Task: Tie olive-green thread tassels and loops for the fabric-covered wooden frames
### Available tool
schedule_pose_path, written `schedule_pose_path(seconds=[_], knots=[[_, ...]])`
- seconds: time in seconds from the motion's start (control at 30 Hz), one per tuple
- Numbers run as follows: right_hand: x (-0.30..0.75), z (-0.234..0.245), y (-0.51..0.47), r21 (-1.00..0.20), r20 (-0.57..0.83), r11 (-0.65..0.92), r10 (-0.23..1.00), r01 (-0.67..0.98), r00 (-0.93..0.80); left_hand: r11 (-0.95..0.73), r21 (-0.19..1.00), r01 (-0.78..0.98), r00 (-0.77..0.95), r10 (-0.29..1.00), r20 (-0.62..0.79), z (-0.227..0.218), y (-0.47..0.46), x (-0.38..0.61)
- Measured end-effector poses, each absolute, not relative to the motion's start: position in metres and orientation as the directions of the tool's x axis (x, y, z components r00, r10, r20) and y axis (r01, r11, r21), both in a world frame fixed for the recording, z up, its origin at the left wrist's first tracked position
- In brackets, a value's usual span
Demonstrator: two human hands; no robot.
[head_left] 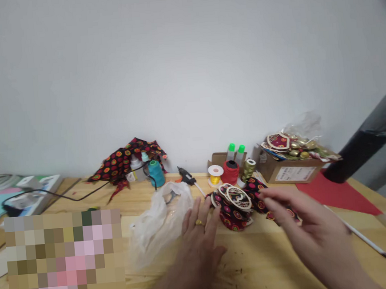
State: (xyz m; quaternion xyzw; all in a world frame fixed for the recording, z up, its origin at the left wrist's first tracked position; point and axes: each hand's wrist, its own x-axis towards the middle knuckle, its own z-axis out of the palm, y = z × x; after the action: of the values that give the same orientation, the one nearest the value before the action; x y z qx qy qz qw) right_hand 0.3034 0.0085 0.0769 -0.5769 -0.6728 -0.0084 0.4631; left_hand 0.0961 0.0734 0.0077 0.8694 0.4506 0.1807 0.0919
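Note:
My left hand (200, 233) lies flat on the wooden table (256, 264), fingers stretched out, a gold ring on one finger. Its fingertips reach a pile of fabric-and-wood ornaments (234, 203) with dark patterned cloth. A crumpled clear plastic bag (162, 222) sits just left of that hand. My right hand (302, 225) hovers to the right of the pile, fingers extended and slightly curled toward it, holding nothing that I can see.
Thread spools: teal (156, 172), yellow (215, 175), red (230, 172), gold (248, 169). A glue gun (187, 177) with cable, patterned cloth (127, 160) at the wall, a cardboard box (288, 168) of ornaments, red paper (337, 193), a white stick (364, 238).

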Motion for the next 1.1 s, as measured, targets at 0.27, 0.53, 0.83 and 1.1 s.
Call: schedule_pose_path(seconds=[0.27,0.53,0.83,1.1], knots=[[0.251,0.025,0.051,-0.723,0.25,0.276,0.959,0.633,-0.133,0.015,0.131,0.991,-0.05,0.963,0.264,0.005,0.085,0.027],[0.198,0.032,0.075,-0.828,0.25,0.382,0.906,0.41,-0.34,-0.275,0.578,0.768,0.205,0.961,0.185,0.014,0.082,0.027],[0.188,0.008,0.059,-0.848,0.267,0.318,0.948,0.425,-0.175,-0.179,0.889,0.421,0.144,0.981,0.129,0.025,0.065,0.032],[0.201,0.015,0.061,-0.875,0.306,0.29,0.952,0.387,-0.021,-0.241,0.885,0.4,0.31,0.944,0.117,0.015,0.063,0.046]])
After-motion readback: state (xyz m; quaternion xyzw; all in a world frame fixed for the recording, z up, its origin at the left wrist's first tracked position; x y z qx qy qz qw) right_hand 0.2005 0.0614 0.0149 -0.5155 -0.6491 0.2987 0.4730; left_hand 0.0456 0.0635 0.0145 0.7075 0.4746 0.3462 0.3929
